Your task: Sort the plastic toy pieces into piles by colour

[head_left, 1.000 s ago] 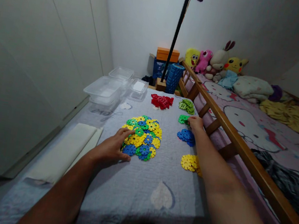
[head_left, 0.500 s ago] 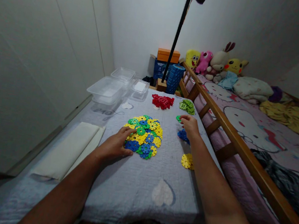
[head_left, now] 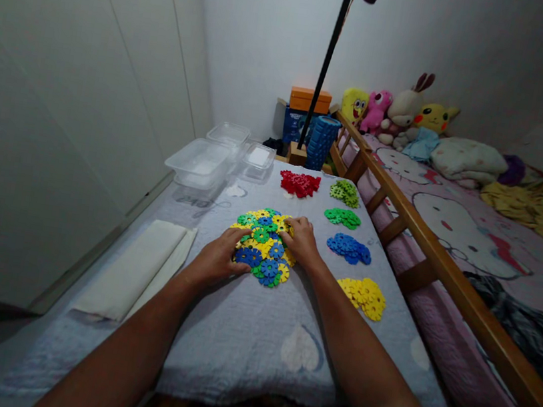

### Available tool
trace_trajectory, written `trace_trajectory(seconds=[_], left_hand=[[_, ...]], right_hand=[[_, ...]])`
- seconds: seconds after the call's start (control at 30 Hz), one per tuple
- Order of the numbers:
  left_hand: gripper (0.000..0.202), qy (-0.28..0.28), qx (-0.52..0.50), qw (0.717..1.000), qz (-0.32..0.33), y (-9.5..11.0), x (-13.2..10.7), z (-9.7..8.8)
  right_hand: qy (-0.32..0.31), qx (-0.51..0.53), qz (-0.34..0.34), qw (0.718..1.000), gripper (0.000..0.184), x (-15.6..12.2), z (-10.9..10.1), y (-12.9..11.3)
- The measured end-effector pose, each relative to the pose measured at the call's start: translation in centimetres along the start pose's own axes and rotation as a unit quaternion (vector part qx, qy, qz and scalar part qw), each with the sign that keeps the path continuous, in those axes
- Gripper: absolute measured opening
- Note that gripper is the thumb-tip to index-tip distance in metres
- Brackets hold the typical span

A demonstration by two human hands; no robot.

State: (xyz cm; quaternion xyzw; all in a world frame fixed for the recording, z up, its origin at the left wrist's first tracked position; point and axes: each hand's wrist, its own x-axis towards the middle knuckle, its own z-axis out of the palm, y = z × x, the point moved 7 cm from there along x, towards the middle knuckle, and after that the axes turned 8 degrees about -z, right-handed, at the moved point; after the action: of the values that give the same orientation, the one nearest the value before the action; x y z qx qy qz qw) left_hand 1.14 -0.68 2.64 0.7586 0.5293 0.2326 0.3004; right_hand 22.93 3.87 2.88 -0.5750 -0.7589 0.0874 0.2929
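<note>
A mixed pile of flower-shaped plastic discs (head_left: pixel 261 234), yellow, green and blue, lies mid-table. On its left edge rests my left hand (head_left: pixel 218 253), thumb and fingers spread apart around the near discs. My right hand (head_left: pixel 302 243) reaches onto the pile's right side, fingertips and thumb apart on the discs, with no disc visibly lifted. To the right lie single-colour groups of discs: green (head_left: pixel 343 217), blue (head_left: pixel 349 248) and yellow (head_left: pixel 364 296); my right forearm passes close to the yellow group.
Red pieces (head_left: pixel 299 184) and light-green pieces (head_left: pixel 345 192) lie at the table's far side. Clear plastic containers (head_left: pixel 199 161) stand at back left, near a folded cream cloth (head_left: pixel 135 272). A wooden bed rail (head_left: pixel 412 240) borders the right; a black pole (head_left: pixel 327 63) rises behind.
My right hand has moved left from the green group to the mixed pile, uncovering the green, blue and yellow groups. My left hand stays at the pile's left edge. The view has shifted slightly.
</note>
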Motion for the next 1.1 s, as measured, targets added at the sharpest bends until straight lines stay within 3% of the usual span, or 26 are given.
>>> trace_trajectory(seconds=[0.3, 0.5, 0.63, 0.83, 0.97, 1.1], left_hand=[[0.077, 0.026, -0.012, 1.0, -0.001, -0.4, 0.3, 0.2], [0.072, 0.033, -0.007, 0.999, 0.003, -0.2, 0.3, 0.2], [0.071, 0.047, 0.008, 0.999, 0.0, -0.1, 0.3, 0.1], [0.066, 0.073, 0.072, 0.995, 0.01, -0.3, 0.5, -0.1], [0.065, 0.078, 0.112, 0.991, 0.004, -0.6, 0.6, 0.1], [0.065, 0.086, 0.117, 0.989, 0.002, -0.7, 0.8, 0.2]], right_hand=[[0.057, 0.058, 0.001, 0.997, 0.021, -0.3, -0.8, 0.6], [0.068, 0.104, 0.046, 0.991, 0.01, -0.7, -2.1, 0.9], [0.061, 0.196, 0.087, 0.975, 0.005, -0.9, -3.1, 1.8], [0.013, 0.288, 0.136, 0.948, 0.017, -2.9, -7.9, 3.8], [-0.059, 0.267, 0.15, 0.95, 0.018, -5.8, -11.5, 5.6], [-0.135, 0.229, 0.181, 0.947, 0.018, -9.4, -13.7, 7.3]])
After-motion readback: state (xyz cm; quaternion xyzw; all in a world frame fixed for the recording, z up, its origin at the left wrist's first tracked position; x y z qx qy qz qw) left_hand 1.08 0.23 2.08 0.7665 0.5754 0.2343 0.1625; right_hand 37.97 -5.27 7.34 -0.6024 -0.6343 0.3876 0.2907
